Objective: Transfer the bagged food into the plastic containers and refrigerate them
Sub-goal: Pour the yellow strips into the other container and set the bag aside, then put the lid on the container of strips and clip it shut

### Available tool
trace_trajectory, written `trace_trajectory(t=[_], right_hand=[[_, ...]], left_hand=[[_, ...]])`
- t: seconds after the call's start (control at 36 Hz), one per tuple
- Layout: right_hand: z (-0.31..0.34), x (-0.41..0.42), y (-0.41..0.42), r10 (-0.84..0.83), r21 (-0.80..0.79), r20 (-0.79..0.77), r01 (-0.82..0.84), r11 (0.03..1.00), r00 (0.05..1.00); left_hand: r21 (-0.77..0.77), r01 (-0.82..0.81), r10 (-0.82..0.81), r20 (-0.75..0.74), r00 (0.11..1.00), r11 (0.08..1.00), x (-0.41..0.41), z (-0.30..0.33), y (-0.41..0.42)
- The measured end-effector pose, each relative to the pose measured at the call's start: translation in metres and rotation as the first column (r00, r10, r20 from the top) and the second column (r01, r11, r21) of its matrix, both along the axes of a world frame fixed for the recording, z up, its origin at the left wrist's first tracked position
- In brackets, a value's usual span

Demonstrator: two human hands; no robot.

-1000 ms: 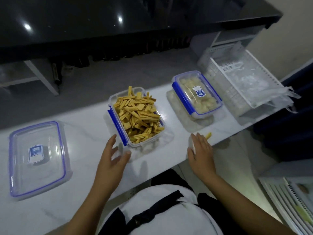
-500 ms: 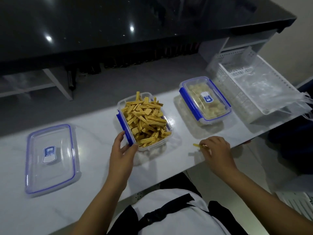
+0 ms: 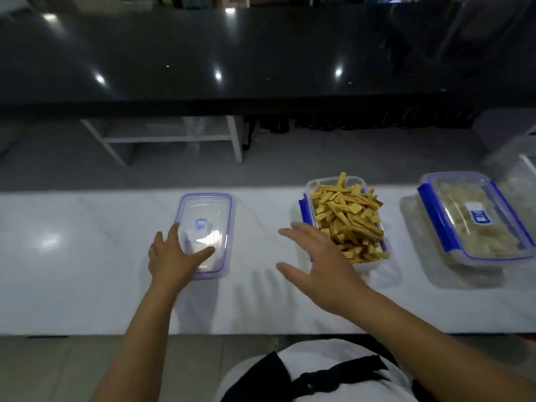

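An uncovered clear container with blue clips stands on the white counter, heaped with yellow food strips. Its loose clear lid with a blue rim lies flat to the left. My left hand rests on the lid's near left corner, fingers spread over it. My right hand hovers with straight spread fingers at the near left side of the heaped container, holding nothing. A second container, lidded and filled with pale food, sits at the right.
A black glossy counter runs across the back, above a gap with a white frame. A white plastic basket shows partly at the far right edge. My white shirt and black strap fill the bottom.
The view has swung left. My left hand left the heaped container and moved left onto the loose lid. My right hand left the counter's edge, dropped the strip it pinched, and opened beside the container.
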State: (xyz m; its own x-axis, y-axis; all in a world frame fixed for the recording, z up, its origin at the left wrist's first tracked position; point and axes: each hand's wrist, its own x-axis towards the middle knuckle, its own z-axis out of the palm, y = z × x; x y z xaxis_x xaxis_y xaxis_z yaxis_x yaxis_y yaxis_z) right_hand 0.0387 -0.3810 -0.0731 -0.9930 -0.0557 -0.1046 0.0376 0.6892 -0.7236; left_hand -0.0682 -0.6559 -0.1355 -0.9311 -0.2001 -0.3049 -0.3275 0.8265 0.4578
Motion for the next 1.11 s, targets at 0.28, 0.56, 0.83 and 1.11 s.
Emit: trace_trajectory(t=[0.28,0.56,0.83,1.11], right_hand=[[-0.044,-0.066,-0.089,-0.018,-0.515,0.647,0.454,0.727,0.762],[-0.039,-0.073,-0.062,-0.131,-0.524,0.698,0.628,0.576,0.703],[0.043,-0.063,-0.024,-0.259,-0.676,0.22,0.338,0.655,0.941],[0.077,-0.017,0.086,-0.373,-0.408,0.13,0.392,0.824,0.919]], left_hand=[[0.092,0.111,-0.111,0.0,0.994,0.99,0.039,-0.009,0.001],[0.752,-0.267,0.367,0.036,0.93,0.603,0.085,0.012,0.022],[0.972,-0.003,0.152,-0.034,0.988,0.233,0.068,0.087,0.075],[0.941,0.313,-0.523,-0.204,0.827,0.128,0.056,0.105,0.169]])
